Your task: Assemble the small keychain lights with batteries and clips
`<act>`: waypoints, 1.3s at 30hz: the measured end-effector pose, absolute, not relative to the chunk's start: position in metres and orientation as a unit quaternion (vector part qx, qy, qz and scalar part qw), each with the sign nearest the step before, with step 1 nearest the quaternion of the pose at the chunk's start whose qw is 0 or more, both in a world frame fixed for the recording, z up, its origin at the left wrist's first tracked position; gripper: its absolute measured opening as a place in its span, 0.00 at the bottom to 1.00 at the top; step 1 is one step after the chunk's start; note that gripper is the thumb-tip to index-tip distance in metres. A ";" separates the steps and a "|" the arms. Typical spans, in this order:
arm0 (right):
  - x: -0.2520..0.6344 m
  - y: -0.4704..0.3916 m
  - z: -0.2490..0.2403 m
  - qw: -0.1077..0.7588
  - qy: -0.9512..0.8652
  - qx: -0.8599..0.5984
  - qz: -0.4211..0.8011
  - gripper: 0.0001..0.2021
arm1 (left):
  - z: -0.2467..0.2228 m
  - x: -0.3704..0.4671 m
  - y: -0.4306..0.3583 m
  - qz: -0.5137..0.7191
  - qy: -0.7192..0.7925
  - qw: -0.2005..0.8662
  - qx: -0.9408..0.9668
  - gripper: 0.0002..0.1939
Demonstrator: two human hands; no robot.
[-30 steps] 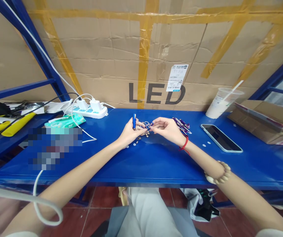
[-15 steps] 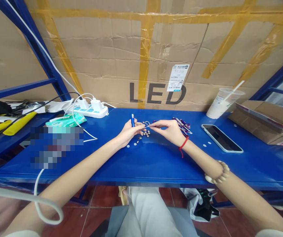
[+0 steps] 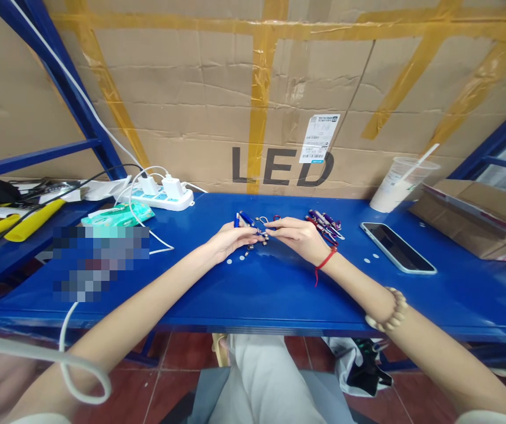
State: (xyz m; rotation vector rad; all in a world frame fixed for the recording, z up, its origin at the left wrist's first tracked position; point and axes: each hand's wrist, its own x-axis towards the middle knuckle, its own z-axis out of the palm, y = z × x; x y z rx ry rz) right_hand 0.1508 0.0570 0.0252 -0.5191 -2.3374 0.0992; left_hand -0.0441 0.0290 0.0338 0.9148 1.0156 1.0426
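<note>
My left hand [image 3: 230,241] is closed, with a short blue cylinder [image 3: 237,221] standing up out of its grip. Just beyond it, a second blue cylinder [image 3: 247,218] lies slanted on the blue table. My right hand [image 3: 300,237] comes in from the other side, its thumb and fingers pinched close to the left fingertips. What sits in that pinch is too small to make out. Small metallic beads or bells [image 3: 265,239] lie under the fingertips, partly hidden. A thin pale cord loop [image 3: 263,220] shows behind them. Beside my right hand is a pile of purple and red corded pieces [image 3: 324,224].
A phone [image 3: 397,247], a tilted-looking drink cup with straw [image 3: 392,191] and an open cardboard box [image 3: 469,224] are on the right. A power strip [image 3: 177,203] and a green packet [image 3: 118,215] stand left. Loose white cables cross the left side.
Both hands have come slightly down, and the left fingers are more bunched. The blue cylinder sits lower, and the second one now shows behind my left hand.
</note>
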 end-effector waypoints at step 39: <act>0.140 0.049 0.025 0.398 -0.878 -0.246 0.095 0.16 | 0.035 -0.043 0.028 0.516 0.382 0.633 0.433 0.14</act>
